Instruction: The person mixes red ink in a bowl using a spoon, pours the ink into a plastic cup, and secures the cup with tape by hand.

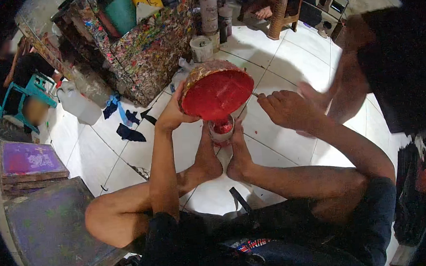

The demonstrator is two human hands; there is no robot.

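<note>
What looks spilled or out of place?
Small red spots on the tiles beside the cup, below the tilted bowl, look like stray drips. Dark scraps, probably cloth, lie strewn near the white jug, untidily loose.

Centre of frame: left grip point(174, 112) holds a crusted round bowl point(217, 93), red inside, tilted over a clear red-stained cup point(221, 130) between bare feet point(207, 155). Right of centre: right grip point(289, 109) holds a thin implement point(255, 94).

Bowl point(218, 94) over cup point(222, 134) between feet point(208, 155)

The dark, short-sleeved shirt point(300, 253) bears a red-and-white print point(253, 244), and both feet point(238, 155) are bare.
</note>
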